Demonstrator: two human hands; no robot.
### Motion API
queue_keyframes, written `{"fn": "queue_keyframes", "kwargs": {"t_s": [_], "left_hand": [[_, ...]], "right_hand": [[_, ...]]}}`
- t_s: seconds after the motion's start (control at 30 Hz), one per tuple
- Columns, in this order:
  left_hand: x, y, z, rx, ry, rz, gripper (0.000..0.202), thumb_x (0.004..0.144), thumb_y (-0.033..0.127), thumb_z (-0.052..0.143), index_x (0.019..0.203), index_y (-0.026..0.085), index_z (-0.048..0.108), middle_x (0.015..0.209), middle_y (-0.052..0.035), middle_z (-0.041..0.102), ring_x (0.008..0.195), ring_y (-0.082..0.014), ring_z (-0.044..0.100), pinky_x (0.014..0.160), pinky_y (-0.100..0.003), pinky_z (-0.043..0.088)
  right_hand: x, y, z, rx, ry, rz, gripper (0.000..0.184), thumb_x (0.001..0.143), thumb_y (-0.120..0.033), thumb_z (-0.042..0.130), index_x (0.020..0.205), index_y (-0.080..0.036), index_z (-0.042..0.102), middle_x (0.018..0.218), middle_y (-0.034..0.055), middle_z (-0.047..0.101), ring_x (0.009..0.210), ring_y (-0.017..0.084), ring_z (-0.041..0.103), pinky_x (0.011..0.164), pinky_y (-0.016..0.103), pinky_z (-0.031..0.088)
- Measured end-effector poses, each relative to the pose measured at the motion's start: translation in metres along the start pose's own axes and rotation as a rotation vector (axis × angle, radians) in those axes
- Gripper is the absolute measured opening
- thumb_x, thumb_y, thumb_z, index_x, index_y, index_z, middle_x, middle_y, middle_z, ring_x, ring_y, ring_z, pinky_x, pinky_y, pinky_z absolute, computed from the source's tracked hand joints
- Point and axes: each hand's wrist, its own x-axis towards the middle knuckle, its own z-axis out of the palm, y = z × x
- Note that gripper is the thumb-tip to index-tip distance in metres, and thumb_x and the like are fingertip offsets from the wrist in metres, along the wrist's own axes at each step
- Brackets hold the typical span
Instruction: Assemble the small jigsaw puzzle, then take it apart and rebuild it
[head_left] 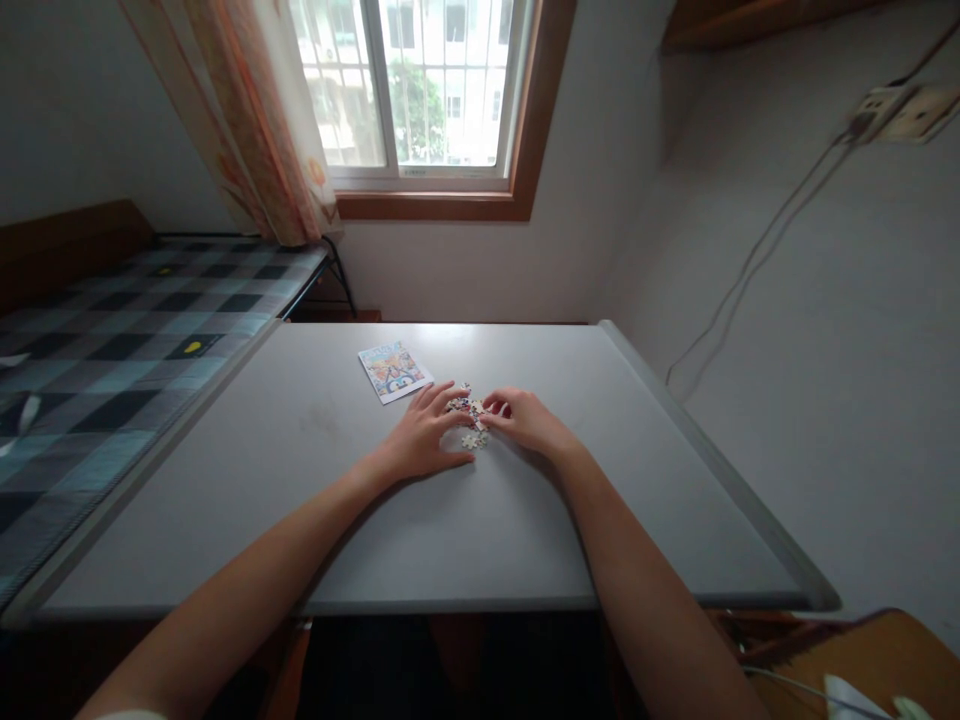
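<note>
On the counter [480,545], puzzle pieces [476,408] lie between the left hand [421,440], spread wide, and the right hand [527,420], curled at their edge; whether it holds one, I cannot tell.

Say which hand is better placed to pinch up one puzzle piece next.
Right, probably: the right hand has its thumb and fingers bunched at the right edge of the puzzle pieces, while the left hand spreads wide around their left side.

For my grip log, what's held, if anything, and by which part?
Can't tell: the right hand is at the puzzle pieces, any pinch unclear; the open left hand curves beside them.
</note>
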Motion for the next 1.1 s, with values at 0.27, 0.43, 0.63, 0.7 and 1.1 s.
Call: {"fn": "queue_keyframes", "kwargs": {"t_s": [0.27, 0.43, 0.63, 0.7, 1.1], "left_hand": [[0.002, 0.000, 0.007, 0.085, 0.089, 0.124, 0.012, 0.085, 0.033, 0.062, 0.088, 0.026, 0.071, 0.125, -0.0050, 0.057, 0.126, -0.0253, 0.043, 0.107, -0.047, 0.035], [0.004, 0.001, 0.007, 0.126, 0.123, 0.126, 0.013, 0.089, 0.027, 0.058, 0.094, 0.024, 0.069, 0.120, -0.0050, 0.060, 0.121, -0.0241, 0.046, 0.105, -0.045, 0.037], [0.003, -0.008, 0.005, 0.070, 0.229, -0.147, 0.011, 0.086, 0.024, 0.059, 0.083, 0.020, 0.068, 0.107, -0.0069, 0.061, 0.104, -0.0228, 0.053, 0.094, -0.042, 0.046], [0.003, -0.014, 0.004, 0.051, 0.277, -0.245, 0.010, 0.086, 0.026, 0.060, 0.087, 0.020, 0.068, 0.103, -0.0071, 0.060, 0.101, -0.0228, 0.054, 0.093, -0.042, 0.046], [-0.004, -0.014, 0.008, -0.020, -0.042, -0.167, 0.072, 0.080, 0.050, 0.062, 0.140, 0.017, 0.038, 0.140, -0.0168, 0.043, 0.132, -0.0320, 0.039, 0.110, -0.048, 0.034]], "right_hand": [[0.001, 0.008, 0.000, -0.015, -0.114, -0.043, 0.017, 0.070, -0.021, 0.073, 0.086, -0.019, 0.070, 0.081, 0.0000, 0.059, 0.067, 0.010, 0.053, 0.068, 0.022, 0.043], [0.000, 0.005, 0.000, -0.011, -0.120, -0.050, 0.013, 0.072, -0.023, 0.072, 0.084, -0.019, 0.070, 0.080, -0.0001, 0.057, 0.069, 0.011, 0.052, 0.069, 0.023, 0.042], [-0.001, 0.005, 0.000, -0.010, -0.148, -0.083, 0.024, 0.066, -0.020, 0.078, 0.089, -0.019, 0.069, 0.085, -0.0003, 0.056, 0.072, 0.011, 0.052, 0.070, 0.023, 0.041], [0.001, 0.006, 0.004, -0.021, -0.111, -0.079, 0.018, 0.070, -0.019, 0.075, 0.087, -0.018, 0.069, 0.081, -0.0003, 0.056, 0.069, 0.010, 0.051, 0.068, 0.023, 0.041], [0.012, 0.006, 0.035, -0.225, 0.205, -0.162, 0.048, 0.085, -0.032, 0.060, 0.131, -0.021, 0.054, 0.130, 0.0120, 0.053, 0.118, 0.026, 0.046, 0.099, 0.042, 0.038]]}}
